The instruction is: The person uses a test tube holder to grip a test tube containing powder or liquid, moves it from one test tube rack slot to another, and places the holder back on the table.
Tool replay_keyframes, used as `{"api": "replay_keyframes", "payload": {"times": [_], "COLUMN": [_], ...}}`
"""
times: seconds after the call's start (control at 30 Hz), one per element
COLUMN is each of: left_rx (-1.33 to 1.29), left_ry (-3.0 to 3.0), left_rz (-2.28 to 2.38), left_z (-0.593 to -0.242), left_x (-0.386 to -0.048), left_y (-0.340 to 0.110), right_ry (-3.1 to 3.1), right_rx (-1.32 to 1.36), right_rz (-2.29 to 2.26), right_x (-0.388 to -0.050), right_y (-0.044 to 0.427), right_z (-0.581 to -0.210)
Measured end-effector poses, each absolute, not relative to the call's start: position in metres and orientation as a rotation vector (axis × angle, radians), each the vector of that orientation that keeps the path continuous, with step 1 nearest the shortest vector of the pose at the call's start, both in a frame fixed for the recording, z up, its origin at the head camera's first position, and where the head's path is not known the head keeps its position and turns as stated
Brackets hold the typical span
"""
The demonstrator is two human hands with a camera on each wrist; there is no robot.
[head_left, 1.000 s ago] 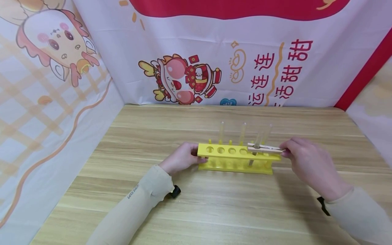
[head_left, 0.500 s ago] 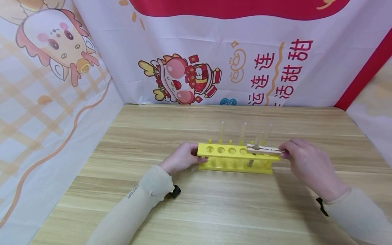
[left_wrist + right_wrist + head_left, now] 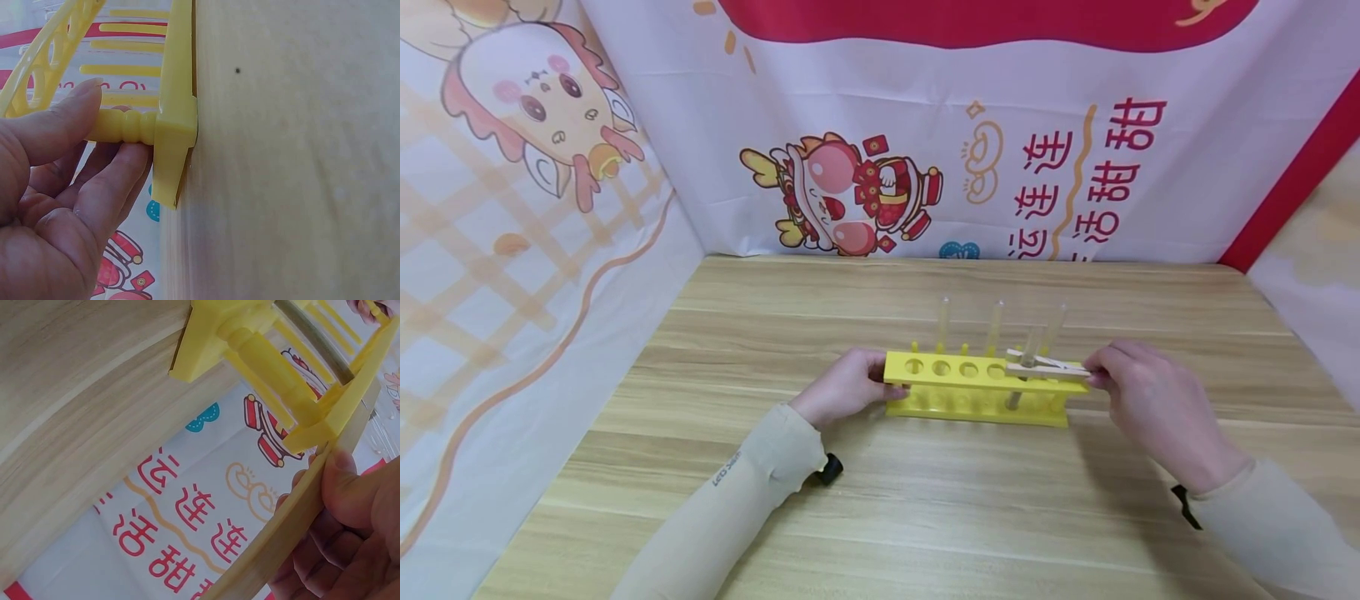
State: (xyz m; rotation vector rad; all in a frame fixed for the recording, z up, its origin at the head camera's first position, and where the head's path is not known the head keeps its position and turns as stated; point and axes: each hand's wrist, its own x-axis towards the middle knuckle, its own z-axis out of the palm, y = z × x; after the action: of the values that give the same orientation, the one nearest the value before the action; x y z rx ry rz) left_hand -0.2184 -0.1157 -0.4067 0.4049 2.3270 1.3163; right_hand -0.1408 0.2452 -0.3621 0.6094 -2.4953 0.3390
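A yellow test tube rack [image 3: 943, 382] stands on the table, with a row of round holes along its top bar. At its left end my left hand [image 3: 850, 387] grips the end post [image 3: 128, 127] between thumb and fingers. My right hand [image 3: 1157, 412] pinches a wooden test tube clamp [image 3: 1051, 372] by its handle end, level over the right part of the rack. Between the clamp's spread jaws stands a test tube [image 3: 1030, 343], set in a rack hole and holding something dark. In the right wrist view, the thumb presses the clamp's wooden handle [image 3: 294, 528].
Clear test tubes [image 3: 943, 321] stand upside down over pegs along the rack's back, at the left, middle and right. The wooden table [image 3: 955, 517] stretches around the rack. A printed white cloth [image 3: 880, 92] hangs behind it.
My right hand and the clamp have shifted slightly left and down. The clamp's jaws now stand wider apart around the test tube than half a second ago. My left hand and the rack have stayed put.
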Motion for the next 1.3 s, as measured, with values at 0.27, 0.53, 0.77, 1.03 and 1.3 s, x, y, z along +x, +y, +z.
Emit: {"api": "replay_keyframes", "payload": {"times": [0.27,0.53,0.77,1.03,1.3], "left_rx": [0.401,0.408,0.418,0.425,0.431], "left_ry": [2.321,2.326,2.315,2.316,2.315], "left_rz": [1.317,1.314,1.332,1.335,1.339], "left_z": [-0.407,-0.408,-0.408,-0.408,-0.408], "left_x": [-0.218,-0.218,-0.219,-0.220,-0.220], "left_y": [-0.116,-0.116,-0.116,-0.116,-0.116], "right_ry": [-2.468,-2.470,-2.460,-2.449,-2.440], "right_rx": [0.626,0.613,0.628,0.613,0.580], "right_rz": [0.332,0.330,0.319,0.303,0.261], "right_x": [-0.141,-0.139,-0.138,-0.138,-0.136], "right_y": [0.245,0.244,0.244,0.244,0.244], "right_z": [-0.356,-0.347,-0.337,-0.324,-0.310]}}
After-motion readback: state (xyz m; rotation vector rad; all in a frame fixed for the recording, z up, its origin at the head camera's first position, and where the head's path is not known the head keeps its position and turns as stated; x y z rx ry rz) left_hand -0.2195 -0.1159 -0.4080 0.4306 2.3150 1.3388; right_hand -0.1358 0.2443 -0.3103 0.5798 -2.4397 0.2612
